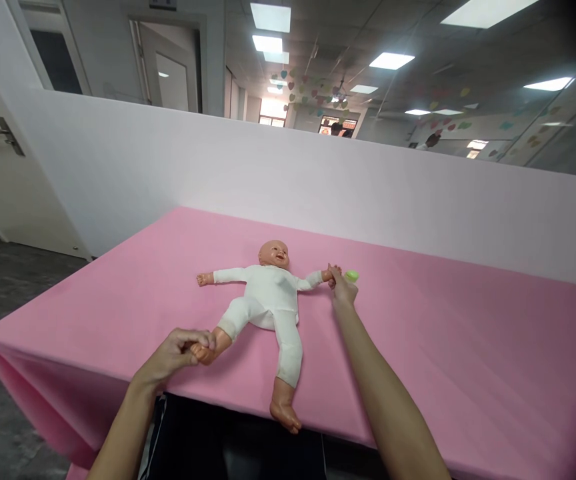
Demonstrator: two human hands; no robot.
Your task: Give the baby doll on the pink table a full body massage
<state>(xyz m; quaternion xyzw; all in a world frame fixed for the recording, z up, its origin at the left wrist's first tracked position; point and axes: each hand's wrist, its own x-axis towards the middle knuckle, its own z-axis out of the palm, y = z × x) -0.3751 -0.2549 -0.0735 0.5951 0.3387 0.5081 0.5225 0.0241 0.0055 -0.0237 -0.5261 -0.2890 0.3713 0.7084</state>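
A baby doll [271,290] with a white cloth body and tan plastic head, hands and feet lies face up on the pink-covered table [408,333]. Its head points to the far side and its arms are spread wide. My left hand [175,353] is closed around the doll's foot on the left, with that leg bent outward. At the doll's hand on the right, my right hand [342,287] has its fingers wrapped on it. Just beyond those fingers lies a small light-green round object [352,275], partly hidden. The doll's other leg extends to the near table edge.
A white partition wall [318,180] runs along the table's far side. To the left stands a door [13,153] with a metal handle. Past the partition, a person's raised hand [433,140] shows at a distance. The cloth hangs down at the near left corner.
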